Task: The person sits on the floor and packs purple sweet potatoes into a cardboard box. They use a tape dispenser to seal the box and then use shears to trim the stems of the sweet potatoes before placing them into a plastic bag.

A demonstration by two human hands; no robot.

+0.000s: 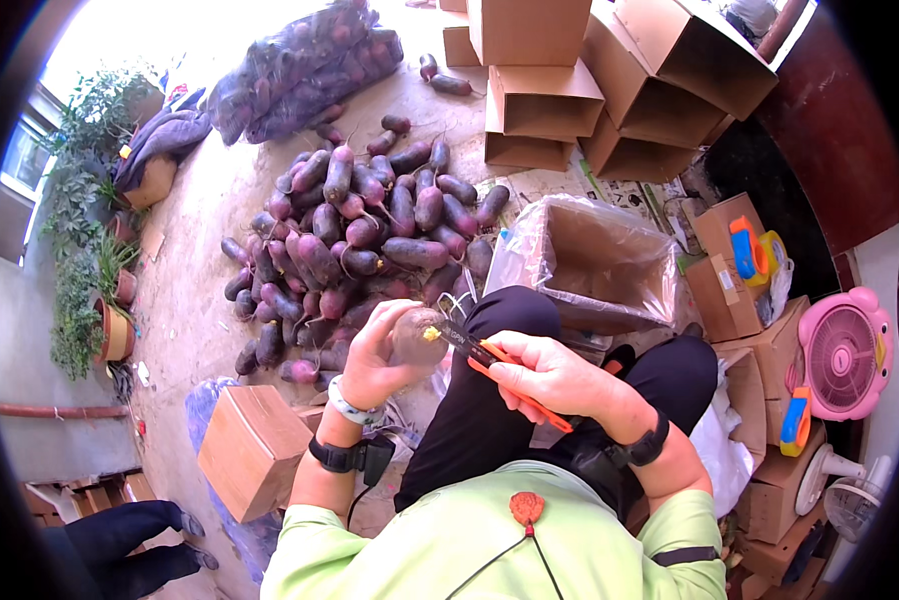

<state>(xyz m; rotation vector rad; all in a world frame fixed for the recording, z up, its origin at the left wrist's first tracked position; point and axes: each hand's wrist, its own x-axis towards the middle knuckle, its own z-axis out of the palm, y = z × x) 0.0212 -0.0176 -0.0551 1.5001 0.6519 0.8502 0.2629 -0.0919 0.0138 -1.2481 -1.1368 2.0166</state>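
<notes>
My left hand (378,352) grips a dark purple radish (416,339) by its side, and a yellowish leaf stub shows on its end. In my right hand (543,375) is a cutting tool with a black body and orange handles (520,386), probably pruning shears; its tip lies close to the radish's stub end. Whether they touch is not clear. Beyond both hands a large heap of purple radishes (340,247) lies on the floor. Right of the heap stands an open cardboard box lined with clear plastic (607,255).
A full mesh sack of radishes (299,75) lies at the back. Empty cardboard boxes (543,97) are stacked behind the lined box. Tape dispensers (749,251) and a pink fan (843,356) are on the right. A closed carton (254,450) and another person's legs (134,540) are at left.
</notes>
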